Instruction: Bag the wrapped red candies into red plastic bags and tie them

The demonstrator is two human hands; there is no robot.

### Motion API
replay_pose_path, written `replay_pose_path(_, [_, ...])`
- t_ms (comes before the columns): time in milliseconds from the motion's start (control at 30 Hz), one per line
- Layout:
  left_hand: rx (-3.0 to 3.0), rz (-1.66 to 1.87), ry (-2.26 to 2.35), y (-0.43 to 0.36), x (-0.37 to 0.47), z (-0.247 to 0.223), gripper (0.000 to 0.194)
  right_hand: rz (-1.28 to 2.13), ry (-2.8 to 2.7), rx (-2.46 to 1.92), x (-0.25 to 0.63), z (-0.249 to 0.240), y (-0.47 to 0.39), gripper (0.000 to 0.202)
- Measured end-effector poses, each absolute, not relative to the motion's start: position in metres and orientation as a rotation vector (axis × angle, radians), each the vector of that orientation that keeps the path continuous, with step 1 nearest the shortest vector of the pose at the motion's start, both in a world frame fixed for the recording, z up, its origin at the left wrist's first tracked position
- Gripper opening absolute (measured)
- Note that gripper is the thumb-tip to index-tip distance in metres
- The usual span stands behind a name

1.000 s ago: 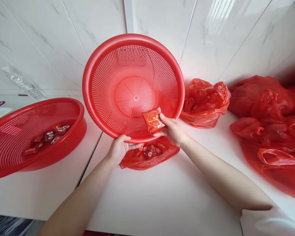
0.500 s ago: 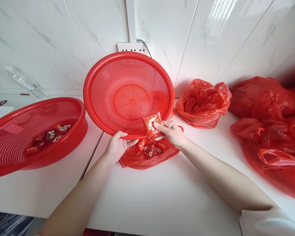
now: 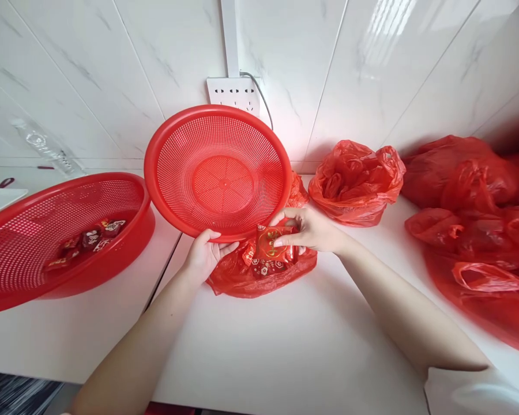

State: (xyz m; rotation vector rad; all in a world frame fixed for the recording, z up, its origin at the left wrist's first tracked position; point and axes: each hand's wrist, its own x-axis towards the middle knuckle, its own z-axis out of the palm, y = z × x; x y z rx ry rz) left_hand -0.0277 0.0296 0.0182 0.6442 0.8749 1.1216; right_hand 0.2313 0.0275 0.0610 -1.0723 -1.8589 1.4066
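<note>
My left hand [image 3: 206, 255] grips the near rim of a round red perforated basket [image 3: 218, 170], which is tilted up with its inside facing me and nothing in it. My right hand [image 3: 308, 229] pinches a small red packet with gold print [image 3: 269, 242] just below the basket's rim. Under both hands lies a flattened red plastic bag [image 3: 259, 271] holding more small red packets.
A second red basket [image 3: 64, 230] at the left holds several dark-red wrapped sweets. Crumpled red plastic bags [image 3: 357, 181] lie at the back and in a heap at the right [image 3: 476, 230]. A white wall socket [image 3: 233, 92] with a cable sits behind the basket. The white counter [image 3: 285, 346] ends close to me.
The tilted basket has come down and back toward the counter. My right hand has drawn the packet out of the basket and lowered it over the flat bag.
</note>
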Motion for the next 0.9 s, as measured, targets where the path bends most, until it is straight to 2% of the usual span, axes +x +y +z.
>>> replay_pose_path(233, [0.636,1.129,0.86,0.031,-0.03,0.017,0.019,1.438,-1.993,-1.068,0.227,0.045,0.031,0.058])
replay_pose_path(400, [0.602,1.14,0.868,0.031,-0.029,0.018,0.015,1.148,-2.134,-1.166,0.228,0.041,0.035,0.041])
replay_pose_path(467, [0.594,1.143,0.861,0.03,-0.028,0.02,0.016,1.242,-2.093,-1.042,0.232,0.045,0.036,0.037])
replay_pose_path(533, [0.588,1.142,0.853,0.03,-0.027,0.021,0.017,1.488,-1.975,-0.886,0.237,0.051,0.036,0.035])
replay_pose_path(633, [0.582,1.141,0.859,0.029,-0.027,0.022,0.02,1.751,-1.594,-0.807,0.243,0.058,0.035,0.033])
replay_pose_path(767, [0.605,1.12,0.883,0.028,-0.028,0.02,0.017,1.818,-1.252,-0.802,0.243,0.058,0.035,0.033])
replay_pose_path(900, [0.655,1.091,0.889,0.028,-0.028,0.017,0.017,1.727,-1.421,-0.858,0.238,0.055,0.035,0.026])
